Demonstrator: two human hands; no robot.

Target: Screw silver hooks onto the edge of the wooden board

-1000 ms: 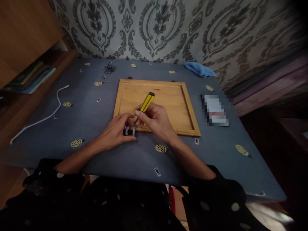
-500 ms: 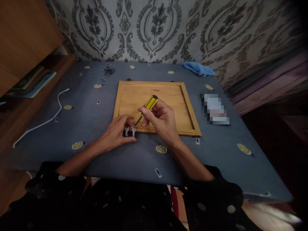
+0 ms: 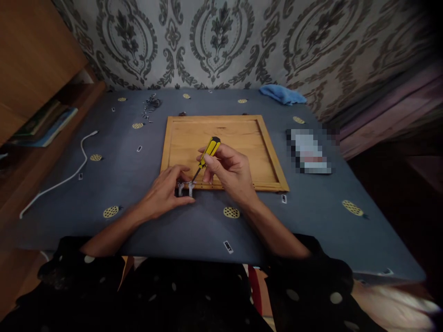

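Observation:
A framed wooden panel (image 3: pixel 221 133) lies flat on the cloth-covered table. At its near left edge sits a small metal latch or clasp (image 3: pixel 190 189), with two prongs hanging over the edge. My left hand (image 3: pixel 168 186) curls around this metal piece, thumb below and fingers above, holding it against the wood. Between thumb and fingers of my right hand (image 3: pixel 230 170) is a screwdriver (image 3: pixel 210 150) with a yellow and black handle. The screwdriver is tilted, its tip down at the metal piece; the exact contact point is too small to make out.
Loose screws and small metal parts (image 3: pixel 152 105) lie at the back left. A white cable (image 3: pixel 58 184) runs along the left side. On the right are a blue cloth (image 3: pixel 283 94) and a blurred-out packet (image 3: pixel 309 152). A wooden shelf unit (image 3: pixel 69 120) borders the left.
The screwdriver handle has turned slightly and stands a little more upright in my right hand. My left hand keeps its hold on the metal piece. The view has shifted slightly.

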